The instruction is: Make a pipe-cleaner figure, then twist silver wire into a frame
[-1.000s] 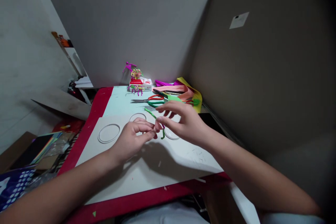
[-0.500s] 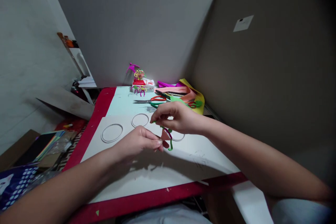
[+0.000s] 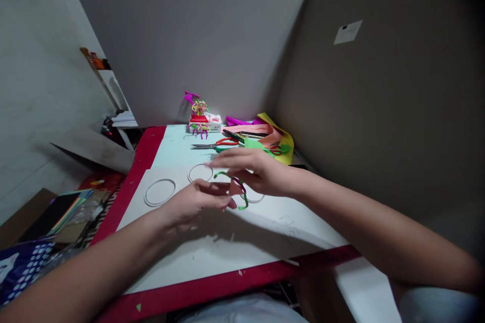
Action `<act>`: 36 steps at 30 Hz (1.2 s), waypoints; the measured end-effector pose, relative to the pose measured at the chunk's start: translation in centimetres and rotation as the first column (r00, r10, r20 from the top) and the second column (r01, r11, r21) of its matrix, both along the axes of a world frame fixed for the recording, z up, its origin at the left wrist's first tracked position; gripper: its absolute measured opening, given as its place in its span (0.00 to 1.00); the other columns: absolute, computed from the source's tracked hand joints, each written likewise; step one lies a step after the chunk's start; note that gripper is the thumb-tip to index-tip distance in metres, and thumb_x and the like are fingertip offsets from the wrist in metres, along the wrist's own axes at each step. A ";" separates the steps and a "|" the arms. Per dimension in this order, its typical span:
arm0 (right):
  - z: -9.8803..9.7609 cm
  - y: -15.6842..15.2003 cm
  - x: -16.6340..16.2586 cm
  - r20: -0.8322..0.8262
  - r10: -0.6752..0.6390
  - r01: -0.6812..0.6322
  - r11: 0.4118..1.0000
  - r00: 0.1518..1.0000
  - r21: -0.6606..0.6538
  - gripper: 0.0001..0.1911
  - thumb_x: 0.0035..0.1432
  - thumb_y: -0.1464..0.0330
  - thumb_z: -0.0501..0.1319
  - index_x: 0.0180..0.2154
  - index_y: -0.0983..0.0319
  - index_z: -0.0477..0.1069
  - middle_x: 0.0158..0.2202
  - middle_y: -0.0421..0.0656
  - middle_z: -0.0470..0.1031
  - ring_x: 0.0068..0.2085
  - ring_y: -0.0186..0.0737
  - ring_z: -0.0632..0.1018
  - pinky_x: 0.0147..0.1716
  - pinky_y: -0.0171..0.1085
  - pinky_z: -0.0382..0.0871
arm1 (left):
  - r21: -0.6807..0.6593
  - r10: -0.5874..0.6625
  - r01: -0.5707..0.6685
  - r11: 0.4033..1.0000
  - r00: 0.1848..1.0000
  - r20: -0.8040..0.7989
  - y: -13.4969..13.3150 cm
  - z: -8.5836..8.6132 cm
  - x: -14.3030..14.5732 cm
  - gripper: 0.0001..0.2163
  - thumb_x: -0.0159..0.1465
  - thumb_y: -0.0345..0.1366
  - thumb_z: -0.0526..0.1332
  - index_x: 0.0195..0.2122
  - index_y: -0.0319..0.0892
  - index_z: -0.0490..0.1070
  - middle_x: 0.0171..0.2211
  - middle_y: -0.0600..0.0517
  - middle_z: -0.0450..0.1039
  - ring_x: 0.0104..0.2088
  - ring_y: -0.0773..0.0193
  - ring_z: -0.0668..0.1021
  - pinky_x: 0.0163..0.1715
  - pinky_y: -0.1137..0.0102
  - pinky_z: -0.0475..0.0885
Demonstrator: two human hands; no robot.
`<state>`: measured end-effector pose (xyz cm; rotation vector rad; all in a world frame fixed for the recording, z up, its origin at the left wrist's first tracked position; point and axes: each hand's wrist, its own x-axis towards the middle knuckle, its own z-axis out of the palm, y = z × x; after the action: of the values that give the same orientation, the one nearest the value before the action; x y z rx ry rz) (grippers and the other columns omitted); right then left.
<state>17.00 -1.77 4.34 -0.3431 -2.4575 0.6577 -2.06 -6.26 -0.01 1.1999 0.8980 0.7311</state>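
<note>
- Green pipe cleaner, bent into a loop, mid-frame between both hands
- Left hand curled, fingertips near its lower bend, where a pinch steadies it; grip unclear
- Right hand arched above, contact unclear
- Red-handled scissors beyond, upper middle

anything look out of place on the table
A small green scrap lies on the red border near the front edge, and a pink scrap sits on the white board. They look odd because they are stray offcuts lying loose. Nothing looks damaged.
</note>
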 end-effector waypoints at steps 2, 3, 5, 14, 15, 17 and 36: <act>-0.2 0.1 0.3 -0.132 -0.186 0.166 0.975 0.974 -0.146 0.23 0.59 0.74 0.53 0.56 0.57 0.64 0.53 0.46 0.69 0.52 0.40 0.70 0.49 0.40 0.66 | 0.024 0.115 -0.115 0.993 0.993 -0.015 0.3 -0.1 -0.3 0.04 0.51 0.35 0.67 0.27 0.43 0.81 0.33 0.48 0.79 0.39 0.56 0.75 0.38 0.66 0.65; -0.5 0.1 0.4 -0.187 -0.303 0.251 0.933 0.934 -0.257 0.21 0.60 0.71 0.55 0.55 0.58 0.65 0.51 0.47 0.70 0.51 0.41 0.71 0.47 0.40 0.67 | 0.037 0.161 -0.160 0.986 0.987 -0.012 0.5 -0.1 -0.4 0.05 0.51 0.37 0.67 0.26 0.43 0.80 0.36 0.47 0.79 0.44 0.54 0.74 0.40 0.65 0.65; -1.3 -0.1 0.5 -0.199 -0.478 0.332 0.801 0.856 -0.498 0.16 0.59 0.63 0.57 0.48 0.61 0.70 0.45 0.48 0.74 0.43 0.40 0.75 0.40 0.39 0.69 | 0.050 0.213 -0.214 0.976 0.977 0.016 0.8 -0.2 -0.5 0.05 0.52 0.38 0.66 0.27 0.43 0.80 0.44 0.46 0.77 0.51 0.52 0.70 0.45 0.65 0.64; -2.9 0.7 -1.1 -0.162 -0.406 0.110 0.568 0.899 -0.815 0.14 0.45 0.62 0.69 0.23 0.65 0.69 0.22 0.39 0.72 0.26 0.32 0.73 0.31 0.35 0.65 | 0.041 0.230 -0.235 0.971 0.969 0.085 1.2 -0.9 0.4 0.06 0.55 0.37 0.64 0.29 0.39 0.77 0.45 0.46 0.75 0.52 0.53 0.70 0.47 0.67 0.62; -2.7 1.2 -1.0 -0.150 -0.423 0.130 0.564 0.894 -0.815 0.13 0.45 0.63 0.69 0.23 0.65 0.69 0.22 0.40 0.72 0.26 0.32 0.72 0.30 0.34 0.65 | 0.022 0.261 -0.264 0.964 0.961 0.087 1.3 -0.9 0.3 0.08 0.55 0.37 0.64 0.33 0.39 0.77 0.47 0.46 0.74 0.53 0.53 0.69 0.46 0.66 0.62; -2.5 2.1 -0.8 -0.139 -0.449 0.158 0.561 0.883 -0.812 0.13 0.45 0.63 0.68 0.23 0.65 0.70 0.23 0.39 0.72 0.26 0.30 0.71 0.29 0.33 0.64 | -0.031 0.323 -0.321 0.946 0.944 0.074 1.6 -0.9 0.1 0.12 0.56 0.38 0.63 0.39 0.40 0.76 0.51 0.46 0.72 0.53 0.53 0.69 0.44 0.66 0.63; -5.3 3.1 -1.6 0.010 -0.308 0.149 0.430 0.951 -0.891 0.15 0.44 0.61 0.69 0.30 0.66 0.75 0.27 0.43 0.75 0.26 0.30 0.71 0.26 0.31 0.63 | -0.140 0.157 -0.159 0.977 0.987 -0.029 3.1 -1.3 -0.6 0.08 0.57 0.34 0.63 0.29 0.33 0.77 0.27 0.44 0.78 0.14 0.78 0.63 0.23 0.77 0.65</act>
<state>15.36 1.35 -0.98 -0.9664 -1.6301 1.7525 -2.64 -3.18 -1.29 1.0182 1.0515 0.7714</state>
